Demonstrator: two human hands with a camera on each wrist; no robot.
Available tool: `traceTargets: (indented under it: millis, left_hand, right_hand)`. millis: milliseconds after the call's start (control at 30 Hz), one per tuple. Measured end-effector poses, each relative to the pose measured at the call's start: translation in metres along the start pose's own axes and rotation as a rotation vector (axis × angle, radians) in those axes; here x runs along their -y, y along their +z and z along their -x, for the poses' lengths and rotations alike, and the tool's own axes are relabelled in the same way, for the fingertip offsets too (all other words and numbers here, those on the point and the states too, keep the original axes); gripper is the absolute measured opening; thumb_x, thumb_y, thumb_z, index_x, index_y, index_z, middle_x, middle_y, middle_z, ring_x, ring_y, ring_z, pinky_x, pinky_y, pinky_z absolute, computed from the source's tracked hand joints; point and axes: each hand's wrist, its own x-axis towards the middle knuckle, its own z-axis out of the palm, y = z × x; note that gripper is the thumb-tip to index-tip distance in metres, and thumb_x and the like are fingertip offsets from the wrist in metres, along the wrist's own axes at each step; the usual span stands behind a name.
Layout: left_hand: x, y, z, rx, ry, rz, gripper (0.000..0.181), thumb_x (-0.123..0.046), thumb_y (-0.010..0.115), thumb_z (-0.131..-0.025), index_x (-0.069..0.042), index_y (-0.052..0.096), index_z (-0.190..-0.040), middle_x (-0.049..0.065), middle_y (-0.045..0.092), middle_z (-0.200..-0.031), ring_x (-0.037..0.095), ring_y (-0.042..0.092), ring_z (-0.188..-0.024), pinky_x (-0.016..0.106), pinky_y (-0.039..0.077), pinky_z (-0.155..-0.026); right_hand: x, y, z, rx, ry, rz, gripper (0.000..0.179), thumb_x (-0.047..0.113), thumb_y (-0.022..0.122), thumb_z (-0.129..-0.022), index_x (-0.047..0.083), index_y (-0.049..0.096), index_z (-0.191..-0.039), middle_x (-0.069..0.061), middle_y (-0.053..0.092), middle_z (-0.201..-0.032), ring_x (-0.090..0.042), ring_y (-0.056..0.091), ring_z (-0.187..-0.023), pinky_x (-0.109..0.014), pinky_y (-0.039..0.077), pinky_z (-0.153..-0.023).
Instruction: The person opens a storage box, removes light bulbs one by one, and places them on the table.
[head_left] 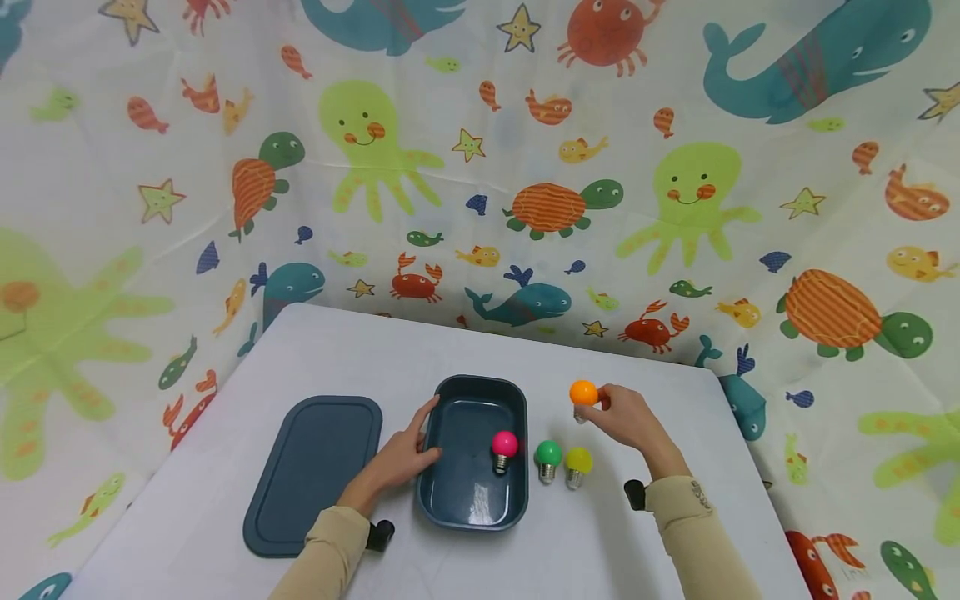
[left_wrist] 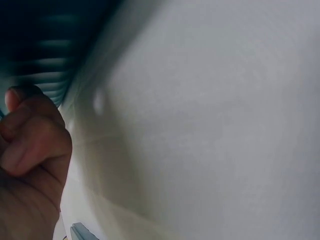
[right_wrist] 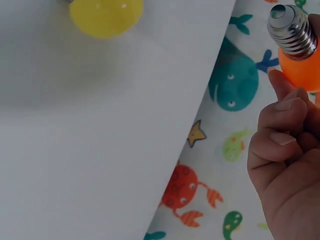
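My right hand (head_left: 626, 414) pinches an orange light bulb (head_left: 582, 392) with a silver screw base, above the table's right part. In the right wrist view the bulb's screw base (right_wrist: 292, 32) points upward past the fingers. My left hand (head_left: 401, 454) holds the left side of a dark blue box (head_left: 472, 527), thumb and index finger at its rim. In the left wrist view the other fingers (left_wrist: 37, 145) are curled beside the box wall. A pink bulb (head_left: 505, 444) lies inside the box. Just right of it are a green bulb (head_left: 549, 453) and a yellow bulb (head_left: 578, 462).
A flat dark blue lid (head_left: 315, 471) lies left of the box. Everything stands on a white table (head_left: 600, 542), and behind it hangs a curtain (head_left: 442, 108) printed with sea animals.
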Motion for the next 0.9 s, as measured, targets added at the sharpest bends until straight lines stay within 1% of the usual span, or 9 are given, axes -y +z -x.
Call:
traceTargets:
  millis: [133,233,367,467,567,667,900]
  left_hand:
    - [0.002,-0.002,-0.003,0.004,0.002,-0.001,0.083,-0.021,0.059,-0.09,-0.026,0.012,-0.158,-0.003,0.046,-0.06,0.009,0.037,-0.049,0.026,0.031,-0.051]
    - [0.003,-0.004,-0.005,0.007,0.003,0.002,0.083,-0.021,0.059,-0.09,-0.026,0.012,-0.158,-0.003,0.047,-0.06,0.009,0.038,-0.049,0.027,0.032,-0.051]
    - [0.004,-0.008,-0.008,0.012,0.006,0.004,0.083,-0.022,0.059,-0.089,-0.025,0.012,-0.158,-0.004,0.047,-0.061,0.009,0.039,-0.049,0.027,0.033,-0.052]
    - [0.004,-0.01,-0.01,0.014,0.01,0.008,0.083,-0.022,0.059,-0.089,-0.025,0.013,-0.158,-0.004,0.048,-0.061,0.009,0.039,-0.05,0.027,0.033,-0.052]
    - [0.006,-0.013,-0.012,0.013,0.015,0.006,0.083,-0.022,0.06,-0.089,-0.025,0.013,-0.157,-0.004,0.048,-0.061,0.009,0.04,-0.049,0.027,0.033,-0.051]
    - [0.007,-0.014,-0.014,0.016,0.015,-0.001,0.083,-0.022,0.059,-0.089,-0.025,0.013,-0.157,-0.003,0.047,-0.061,0.009,0.04,-0.05,0.026,0.033,-0.052]
    - [0.01,-0.018,-0.018,0.03,0.017,-0.003,0.082,-0.022,0.059,-0.09,-0.024,0.012,-0.157,-0.003,0.051,-0.064,0.01,0.044,-0.052,0.028,0.035,-0.055]
  right_hand:
    - [-0.02,0.004,0.009,0.055,0.069,0.04,0.043,0.038,0.064,-0.087,-0.004,0.061,-0.098,-0.007,0.056,-0.079,-0.022,0.05,-0.074,-0.036,0.044,-0.066]
    - [-0.033,0.008,0.014,0.112,0.123,0.072,0.043,0.036,0.064,-0.086,-0.006,0.063,-0.096,-0.008,0.058,-0.078,-0.022,0.051,-0.072,-0.037,0.047,-0.068]
    - [-0.045,0.015,0.019,0.192,0.209,0.098,0.046,0.037,0.065,-0.086,-0.007,0.063,-0.097,-0.009,0.058,-0.08,-0.023,0.052,-0.074,-0.04,0.048,-0.071]
    - [-0.051,0.022,0.021,0.232,0.252,0.106,0.051,0.04,0.067,-0.085,-0.008,0.062,-0.101,-0.009,0.058,-0.082,-0.024,0.052,-0.076,-0.041,0.048,-0.073]
    - [-0.053,0.029,0.021,0.254,0.267,0.109,0.055,0.042,0.067,-0.084,-0.009,0.061,-0.103,-0.009,0.058,-0.083,-0.024,0.052,-0.077,-0.041,0.048,-0.074]
    - [-0.054,0.035,0.021,0.263,0.28,0.1,0.055,0.042,0.067,-0.084,-0.009,0.06,-0.103,-0.009,0.057,-0.083,-0.024,0.052,-0.077,-0.041,0.046,-0.073]
    - [-0.051,0.042,0.02,0.282,0.292,0.095,0.057,0.044,0.069,-0.083,-0.009,0.059,-0.103,-0.009,0.056,-0.084,-0.024,0.051,-0.078,-0.04,0.046,-0.073]
